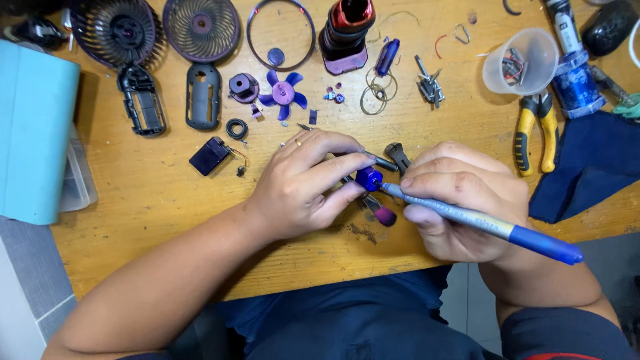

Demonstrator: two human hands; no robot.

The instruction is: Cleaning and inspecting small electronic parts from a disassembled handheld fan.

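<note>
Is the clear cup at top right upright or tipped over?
Tipped: the clear cup lies on its side on the table, mouth toward the right, small metal parts inside.

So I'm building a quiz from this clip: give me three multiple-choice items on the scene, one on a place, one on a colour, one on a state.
1. Where are the pliers?
A. beside the cup, right of the hands
B. under the fan grille
C. on the lap

2. What colour are the fan blades?
A. red
B. purple
C. white

3. What is the right hand doing?
A. lying flat on the table
B. gripping a pen-like tool
C. holding the pliers

Answers:
1. A, the pliers lie just below the clear cup, on the table.
2. B, the loose blades are purple.
3. B, its fingers wrap the blue tool, whose tip meets the small blue part pinched by the left hand.
</note>
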